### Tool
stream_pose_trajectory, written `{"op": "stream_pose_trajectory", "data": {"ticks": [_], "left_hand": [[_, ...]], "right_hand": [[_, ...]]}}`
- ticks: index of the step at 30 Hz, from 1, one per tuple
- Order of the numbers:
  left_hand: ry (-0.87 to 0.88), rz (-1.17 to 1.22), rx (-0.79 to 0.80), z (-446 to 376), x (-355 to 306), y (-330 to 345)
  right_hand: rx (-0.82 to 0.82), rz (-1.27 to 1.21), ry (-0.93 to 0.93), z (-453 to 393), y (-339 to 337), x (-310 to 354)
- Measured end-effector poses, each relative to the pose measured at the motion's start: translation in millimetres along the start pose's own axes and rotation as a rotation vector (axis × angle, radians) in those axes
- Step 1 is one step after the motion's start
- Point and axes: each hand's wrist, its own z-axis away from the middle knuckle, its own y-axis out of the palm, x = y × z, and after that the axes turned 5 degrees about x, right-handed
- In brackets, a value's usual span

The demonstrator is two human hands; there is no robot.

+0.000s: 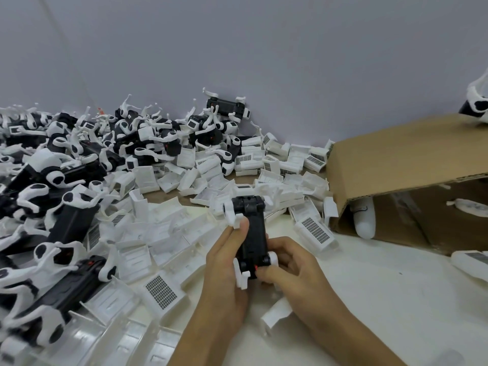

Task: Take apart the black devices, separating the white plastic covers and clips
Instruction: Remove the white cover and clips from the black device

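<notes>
Grip: we see the left hand [224, 262] and right hand [287, 262] both clamped on one black device [252, 233], held above the white table [383, 299] at centre. Its underside is hidden by fingers. Left, a heap of devices [66, 180] runs off frame; white covers [163, 233] spread mid-table; the cardboard box [396, 167] at right is cut off. Grey wall [237, 48] behind.
</notes>
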Motion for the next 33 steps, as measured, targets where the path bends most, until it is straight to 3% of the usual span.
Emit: {"op": "stream_pose_trajectory", "data": {"ticks": [20,26,30,33], "left_hand": [[-0.046,0.006,0.029,0.1,-0.6,-2.7],[0.061,0.021,0.062,-0.8,-0.1,-7.0],[-0.071,0.096,0.159,-0.6,-2.6,-4.4],[-0.084,0.108,0.159,-2.1,-4.3,-3.9]], "right_hand": [[-0.059,-0.016,0.022,0.8,3.0,5.2],[-0.039,-0.026,0.022,0.5,-0.1,7.4],[0.01,0.076,-0.003,0.6,1.8,6.2],[0.007,0.002,-0.007,0.2,1.2,6.1]]}}
